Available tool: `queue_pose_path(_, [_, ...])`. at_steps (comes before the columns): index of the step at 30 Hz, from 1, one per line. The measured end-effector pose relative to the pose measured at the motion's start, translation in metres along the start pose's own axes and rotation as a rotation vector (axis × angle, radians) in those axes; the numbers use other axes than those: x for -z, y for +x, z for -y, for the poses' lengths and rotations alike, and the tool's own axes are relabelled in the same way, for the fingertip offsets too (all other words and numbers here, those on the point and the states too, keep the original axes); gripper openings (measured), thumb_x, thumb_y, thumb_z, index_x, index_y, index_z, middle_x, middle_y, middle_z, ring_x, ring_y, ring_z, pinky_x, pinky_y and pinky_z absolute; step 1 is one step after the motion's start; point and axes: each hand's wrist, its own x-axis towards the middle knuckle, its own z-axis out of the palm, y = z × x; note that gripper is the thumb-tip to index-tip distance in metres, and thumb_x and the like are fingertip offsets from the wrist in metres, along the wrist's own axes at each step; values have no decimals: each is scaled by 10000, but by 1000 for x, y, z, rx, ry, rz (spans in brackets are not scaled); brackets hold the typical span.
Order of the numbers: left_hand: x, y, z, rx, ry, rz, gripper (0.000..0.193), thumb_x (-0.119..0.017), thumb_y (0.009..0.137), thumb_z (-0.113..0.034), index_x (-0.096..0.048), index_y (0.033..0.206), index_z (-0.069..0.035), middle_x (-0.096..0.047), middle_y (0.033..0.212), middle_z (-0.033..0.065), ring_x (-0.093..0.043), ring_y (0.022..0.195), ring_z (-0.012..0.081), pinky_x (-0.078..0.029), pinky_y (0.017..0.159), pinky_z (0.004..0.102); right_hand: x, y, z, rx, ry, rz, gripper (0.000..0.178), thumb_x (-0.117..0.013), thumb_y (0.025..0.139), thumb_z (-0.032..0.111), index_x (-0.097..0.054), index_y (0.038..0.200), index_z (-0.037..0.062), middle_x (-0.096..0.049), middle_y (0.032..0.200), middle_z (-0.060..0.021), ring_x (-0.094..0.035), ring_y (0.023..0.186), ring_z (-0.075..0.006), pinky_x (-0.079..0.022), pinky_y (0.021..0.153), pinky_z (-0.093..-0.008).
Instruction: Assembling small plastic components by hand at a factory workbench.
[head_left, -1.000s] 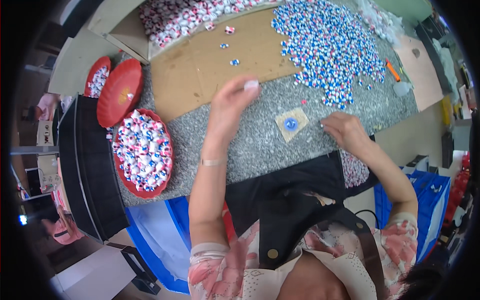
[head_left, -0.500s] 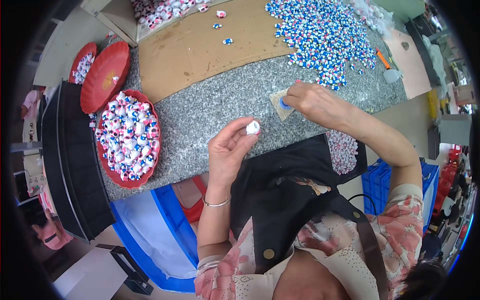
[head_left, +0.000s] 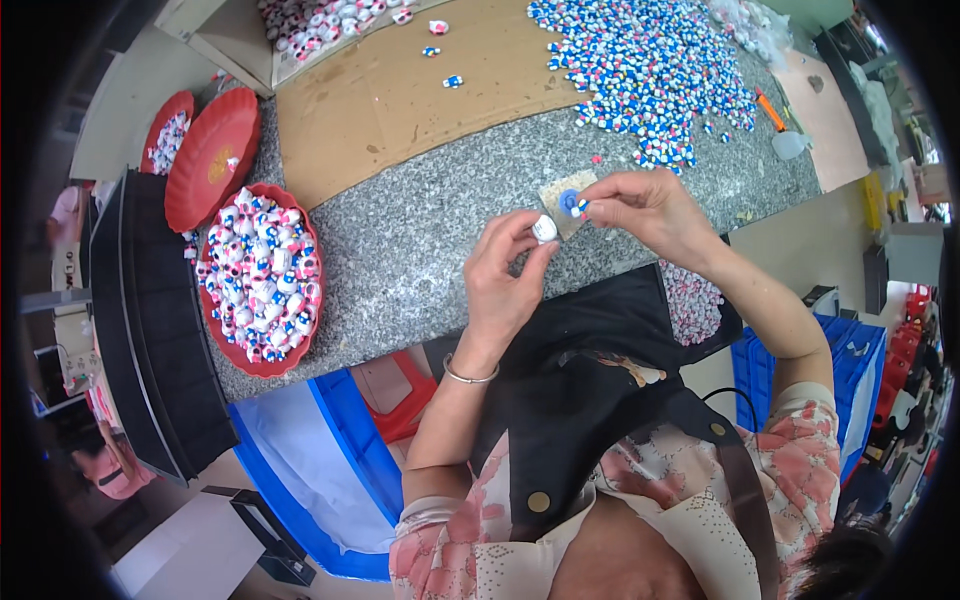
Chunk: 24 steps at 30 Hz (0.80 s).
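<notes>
Between the thumb and fingers of my left hand [head_left: 505, 280] is a small rounded white figurine part [head_left: 544, 229]. My right hand [head_left: 655, 215] pinches a small blue, white and yellow figurine piece [head_left: 580, 208], just right of the white part and not touching it. Beneath the right fingertips, a round blue pot or disc [head_left: 568, 197] sits on a beige square pad [head_left: 552, 190]. What the disc contains is too small to make out. Many blue-and-white figurine pieces [head_left: 650, 80] lie heaped at the far right of the speckled grey worktop [head_left: 400, 240].
To the left stands a red scalloped tray [head_left: 258, 368] piled with assembled-looking pieces, with another red tray [head_left: 212, 160] behind it. Brown cardboard [head_left: 400, 110] covers the worktop's far part. An orange-handled scraper [head_left: 770, 112] lies far right. Blue crates [head_left: 350, 440] stand below the near edge.
My left hand has moved right and slightly up with the white part. My right hand has drawn back from the blue disc, and the small figurine piece now shows in its fingers.
</notes>
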Motion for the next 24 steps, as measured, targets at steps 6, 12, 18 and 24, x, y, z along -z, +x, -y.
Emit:
queue_pose_path(6, [-1, -1, -8, 47, -176, 229, 369, -684, 795, 91, -650, 1152, -1, -637, 1050, 100, -642, 850, 135, -541, 702, 228, 3, -17, 6, -19, 58, 121, 148, -661, 858, 23, -691, 998, -15, -688, 833, -67, -655, 782, -115, -513, 676, -266])
queue_pose_path(12, [11, 1, -32, 233, -298, 432, 256, -576, 922, -13, -637, 1166, 36, -661, 860, 85, -628, 722, 105, -509, 655, 225, -5, -26, 8, 489, -110, 78, 142, -679, 805, -12, -692, 946, -8, -670, 813, -145, -681, 746, -273, -521, 621, -325])
queue_pose_path(18, [30, -7, -38, 427, -319, 440, 253, -531, 944, -30, -630, 1156, 64, -660, 937, 116, -637, 786, 135, -515, 700, 244, -18, -20, 0, 402, -33, 134, 113, -670, 840, 71, -696, 946, 40, -661, 801, -123, -663, 726, -280, -514, 639, -351])
queue_pose_path(24, [122, 19, -70, 8, 338, -280, 207, -653, 835, 31, -659, 1041, 15, -645, 926, 63, -604, 844, 106, -484, 723, 240, 40, 47, -55, 397, -513, -202, 132, -606, 887, 80, -669, 975, 5, -669, 970, -144, -646, 927, -305, -520, 799, -364])
